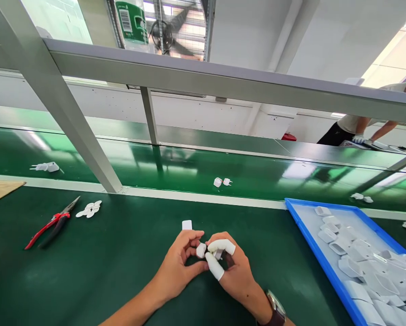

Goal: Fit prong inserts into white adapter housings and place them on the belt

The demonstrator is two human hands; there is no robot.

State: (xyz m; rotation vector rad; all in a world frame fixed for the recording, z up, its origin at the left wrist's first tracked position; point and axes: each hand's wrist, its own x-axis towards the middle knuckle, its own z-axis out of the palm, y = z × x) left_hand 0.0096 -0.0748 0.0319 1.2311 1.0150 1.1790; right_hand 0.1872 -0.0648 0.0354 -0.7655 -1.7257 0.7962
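My left hand (175, 267) is closed, pinching a small white plastic plug part (200, 250) between thumb and fingers. Close against it, my right hand (239, 274), with white finger cots on thumb and forefinger, grips another white plug piece (218, 255). Fingers cover much of both pieces, so I cannot tell whether they are joined. Just beyond my left fingertips, a white square plastic piece (187, 224) lies on the green work table (128, 253).
Red-and-black pliers (56, 222) and flat white oval pieces (89, 209) lie left. At right, a blue-rimmed tray (320, 258) holds many white housings. White plugs (222, 182) sit on the green conveyor (189, 165) behind. A metal frame (189, 77) crosses above; another person (359, 124) works far right.
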